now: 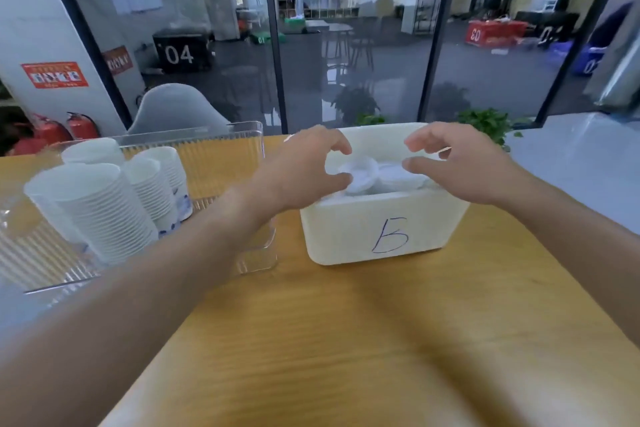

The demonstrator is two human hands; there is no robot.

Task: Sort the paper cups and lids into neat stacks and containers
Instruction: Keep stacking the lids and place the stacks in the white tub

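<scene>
A white foam box (349, 232) marked with a handwritten "B" stands on the wooden table, with white lids (384, 177) lying inside it. My left hand (301, 172) hovers over the box's left side, fingers spread and curled, thumb near one lid. Over the right side is my right hand (453, 163), also spread with nothing in it. To the left, a clear ribbed plastic bin (221, 146) holds several tilted stacks of white paper cups (104, 201).
The wooden table (363, 340) stretches toward me. A grey chair back (176, 107) stands behind the bin. A glass wall runs behind the table, with green plants (485, 121) at its foot. Fire extinguishers (81, 125) sit at the far left.
</scene>
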